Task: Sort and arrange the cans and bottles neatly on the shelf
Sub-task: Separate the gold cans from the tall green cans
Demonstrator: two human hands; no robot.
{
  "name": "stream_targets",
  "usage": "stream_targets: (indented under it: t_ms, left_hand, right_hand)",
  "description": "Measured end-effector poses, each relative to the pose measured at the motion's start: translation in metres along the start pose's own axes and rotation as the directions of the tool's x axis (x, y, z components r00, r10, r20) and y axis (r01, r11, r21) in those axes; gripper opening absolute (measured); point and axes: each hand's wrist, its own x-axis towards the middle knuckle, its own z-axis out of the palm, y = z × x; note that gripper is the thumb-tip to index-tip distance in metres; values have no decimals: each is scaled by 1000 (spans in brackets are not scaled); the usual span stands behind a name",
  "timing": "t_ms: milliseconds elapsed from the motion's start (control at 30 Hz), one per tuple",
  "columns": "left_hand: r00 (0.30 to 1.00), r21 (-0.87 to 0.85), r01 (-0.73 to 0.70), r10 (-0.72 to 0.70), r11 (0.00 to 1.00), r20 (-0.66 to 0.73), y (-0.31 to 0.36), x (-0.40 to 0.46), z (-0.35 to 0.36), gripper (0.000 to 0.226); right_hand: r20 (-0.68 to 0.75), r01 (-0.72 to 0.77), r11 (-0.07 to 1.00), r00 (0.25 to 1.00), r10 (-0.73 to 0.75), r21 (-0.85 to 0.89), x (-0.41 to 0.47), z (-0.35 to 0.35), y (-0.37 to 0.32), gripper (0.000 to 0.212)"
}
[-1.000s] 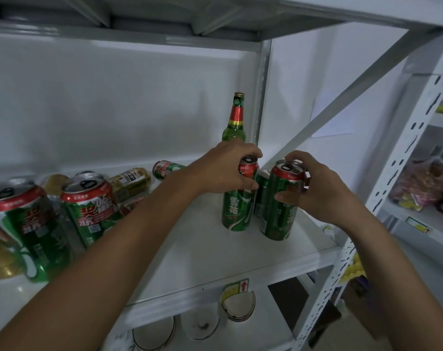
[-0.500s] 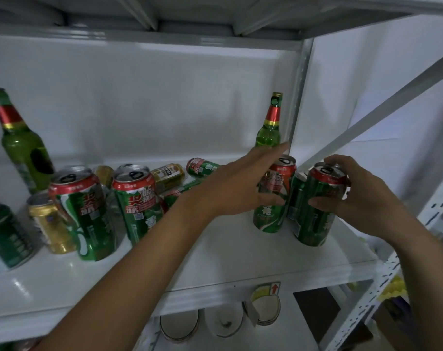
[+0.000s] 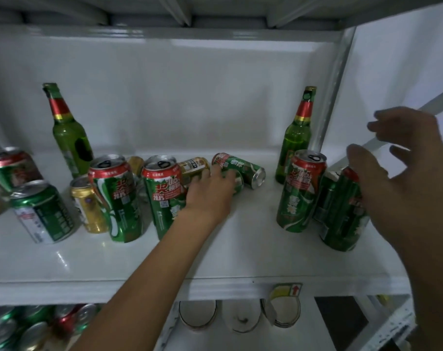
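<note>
Two tall green-and-red cans [image 3: 301,191] [image 3: 342,214] stand at the right of the white shelf [image 3: 139,264], with a darker can [image 3: 325,198] tucked between them and a green bottle [image 3: 297,138] behind. My right hand [image 3: 397,178] hovers just above and in front of the rightmost can, fingers spread, holding nothing. My left hand [image 3: 210,191] reaches to the shelf's middle, fingers curled over a lying green can [image 3: 237,182]. Another lying can [image 3: 240,168] and a gold one [image 3: 194,165] lie right behind it.
Left of my arm stand several cans, among them two tall green ones [image 3: 116,196] [image 3: 162,196] and a gold one [image 3: 88,203]. A second green bottle [image 3: 68,133] stands at the back left. Bowls [image 3: 197,315] and loose cans [image 3: 38,325] fill the lower shelf. A metal post [image 3: 337,97] bounds the right side.
My left hand left the standing can and moved left onto the lying cans. My right hand let go of the rightmost can and spread its fingers. The view swung left.
</note>
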Motion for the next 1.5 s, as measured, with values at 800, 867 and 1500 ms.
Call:
stream_targets:
  t_ms: [800, 867, 1500]
  left_hand:
    - [988, 125, 153, -154, 980, -5, 11, -9, 10, 51]
    - [988, 120, 155, -156, 981, 2, 7, -8, 11, 53]
    - [998, -157, -23, 33, 987, 57, 0, -4, -64, 59]
  right_hand:
    - [693, -2, 885, 620, 367, -466, 91, 276, 61, 53]
    - [716, 15, 859, 560, 416, -511, 91, 285, 69, 76]
    - [469, -299, 924, 797, 380, -239, 69, 266, 83, 68]
